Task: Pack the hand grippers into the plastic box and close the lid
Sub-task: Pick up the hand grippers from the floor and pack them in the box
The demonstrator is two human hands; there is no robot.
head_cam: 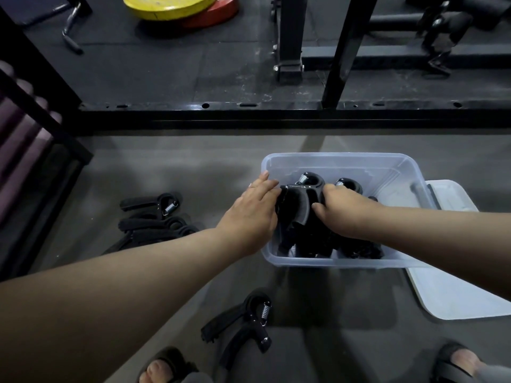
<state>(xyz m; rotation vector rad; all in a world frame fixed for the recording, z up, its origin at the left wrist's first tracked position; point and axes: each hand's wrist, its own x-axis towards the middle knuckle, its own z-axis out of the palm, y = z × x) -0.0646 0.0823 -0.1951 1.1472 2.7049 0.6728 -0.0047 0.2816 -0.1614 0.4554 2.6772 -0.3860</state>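
Head view: the top hand gripper stands in the left half of the plastic box, spring end up, on other packed hand grippers that fill the box's near side. The right hand grips it from 3 o'clock, fingers curled over its upper handle and thumb tucked beneath. The left hand reaches over the box's rim from 9 o'clock, its fingers fairly straight and released, tips touching the same gripper's left side. The box sits open on the grey floor, a little right of centre. Its lid lies flat on the floor at the box's 4 o'clock, partly under the box's right edge. A loose hand gripper lies on the floor at the box's 7 o'clock, near the person's sandalled foot. A pile of hand grippers waits at 9 o'clock, well apart from the box. Beyond, at 12 o'clock, runs a black rack base, and at 11 o'clock a yellow weight plate overlaps a red weight plate
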